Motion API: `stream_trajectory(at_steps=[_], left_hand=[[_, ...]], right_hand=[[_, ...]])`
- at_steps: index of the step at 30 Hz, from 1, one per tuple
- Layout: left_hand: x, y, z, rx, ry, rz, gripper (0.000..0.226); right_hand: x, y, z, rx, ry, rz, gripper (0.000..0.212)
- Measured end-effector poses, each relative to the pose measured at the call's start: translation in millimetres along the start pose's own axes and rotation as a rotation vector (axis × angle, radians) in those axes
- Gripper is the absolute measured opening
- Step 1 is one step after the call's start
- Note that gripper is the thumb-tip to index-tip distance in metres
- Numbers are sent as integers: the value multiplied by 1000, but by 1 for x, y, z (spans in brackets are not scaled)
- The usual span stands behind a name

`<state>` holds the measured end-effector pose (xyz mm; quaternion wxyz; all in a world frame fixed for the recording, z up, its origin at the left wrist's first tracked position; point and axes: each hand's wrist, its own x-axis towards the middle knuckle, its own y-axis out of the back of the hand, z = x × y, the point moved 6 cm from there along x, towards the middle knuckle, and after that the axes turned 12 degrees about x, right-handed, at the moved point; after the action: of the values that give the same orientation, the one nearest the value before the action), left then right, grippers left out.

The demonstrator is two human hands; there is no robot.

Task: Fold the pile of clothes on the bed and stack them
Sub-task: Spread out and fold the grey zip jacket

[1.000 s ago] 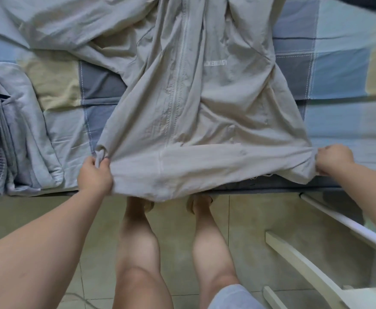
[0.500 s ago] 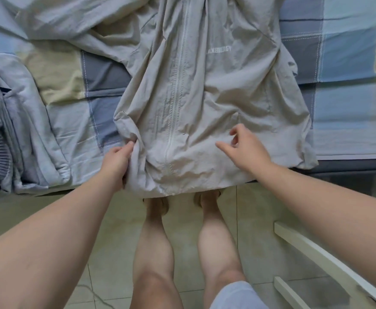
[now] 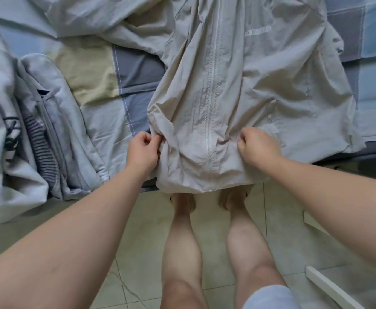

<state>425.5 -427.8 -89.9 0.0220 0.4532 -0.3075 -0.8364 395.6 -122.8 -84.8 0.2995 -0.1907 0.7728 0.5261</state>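
Beige crinkled zip jacket (image 3: 238,97), white chest lettering at 1 o'clock too blurred to read, lies front-up on the checked bed (image 3: 106,112), hem overhanging its edge; left hand (image 3: 142,150) and right hand (image 3: 257,148) each pinch bunched fabric either side of the zip; grey clothes (image 3: 37,130) heaped at 9 o'clock.

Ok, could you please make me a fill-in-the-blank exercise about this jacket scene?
The jacket lies on the ___.
The left hand and the right hand grip it on either side of its ___.
The other clothes lie on the jacket's ___ side.
Missing words: bed; zipper; left.
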Motion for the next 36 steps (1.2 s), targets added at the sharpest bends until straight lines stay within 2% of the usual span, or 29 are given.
stream_trajectory(at_steps=[2, 4, 5, 6, 9, 11, 16, 22, 26, 29, 31, 34, 36], left_hand=[[2, 5, 1, -12, 1, 2, 35], [5, 5, 1, -31, -1, -31, 34], [6, 4, 0, -42, -3, -53, 33], [8, 3, -3, -56, -1, -75, 33], [11, -2, -9, -71, 8, -103, 31], [11, -3, -11, -56, 7, -91, 30], [8, -1, -9, -39, 7, -35, 28], [-4, 14, 5, 13, -7, 60, 30], [-7, 40, 9, 9, 83, 207, 22], [-8, 60, 12, -32, 207, 318, 14], [-9, 66, 20, 33, 209, 375, 12], [-10, 62, 24, 104, 175, 410, 9], [-5, 52, 15, 15, 208, 363, 21]], right_hand=[[-5, 2, 0, -20, -46, -22, 32], [-6, -5, -5, -79, -110, -91, 65], [-4, -9, -8, -107, -130, -102, 75], [-1, -13, -12, -127, -125, -92, 74], [12, -21, -19, -177, -34, -35, 36], [14, -22, -19, -154, 12, -34, 21], [4, -7, -15, 0, 47, -14, 15], [-17, 34, -3, 79, 38, 35, 25], [-23, 70, 23, 92, -37, 68, 31], [-22, 93, 47, 61, -119, 98, 26], [-19, 100, 55, 19, -161, 92, 24], [-12, 97, 59, 6, -208, 71, 25], [-9, 90, 58, 75, -205, 88, 25]])
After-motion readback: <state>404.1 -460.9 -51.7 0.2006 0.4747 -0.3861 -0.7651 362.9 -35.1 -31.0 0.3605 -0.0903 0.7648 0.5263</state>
